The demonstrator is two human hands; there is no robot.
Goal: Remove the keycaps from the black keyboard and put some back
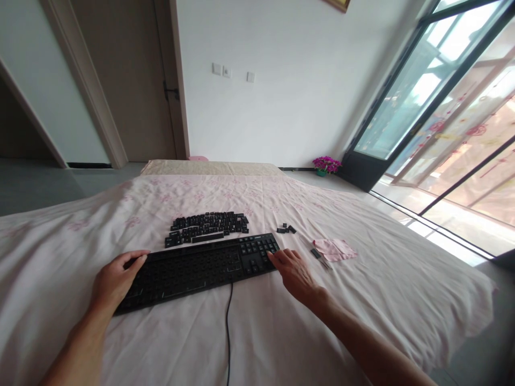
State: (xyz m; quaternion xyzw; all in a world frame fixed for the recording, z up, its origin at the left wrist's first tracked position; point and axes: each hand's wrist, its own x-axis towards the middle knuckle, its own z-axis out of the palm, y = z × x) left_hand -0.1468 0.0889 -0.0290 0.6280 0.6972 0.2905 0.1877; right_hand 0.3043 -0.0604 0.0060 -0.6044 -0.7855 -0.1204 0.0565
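A black keyboard point(189, 273) lies at a slant on the bed, its cable point(228, 327) running toward me. Most of its main area is bare of keycaps, while the number pad point(257, 252) at the right still carries them. My left hand point(118, 276) grips the far left corner, thumb on top and fingers over the edge. At the opposite end my right hand point(292, 268) holds the right edge, its thumb by the number pad. Just beyond the keyboard sits a cluster of loose black keycaps point(209, 222), including a long space bar point(207, 237).
A few more keycaps point(285, 229) lie right of the cluster. Farther right are a pink cloth point(335, 249) and a small brush-like tool point(321, 258). The pale flowered bedsheet point(265, 332) is wrinkled. Purple flowers point(325, 164) stand by the glass door point(442, 107).
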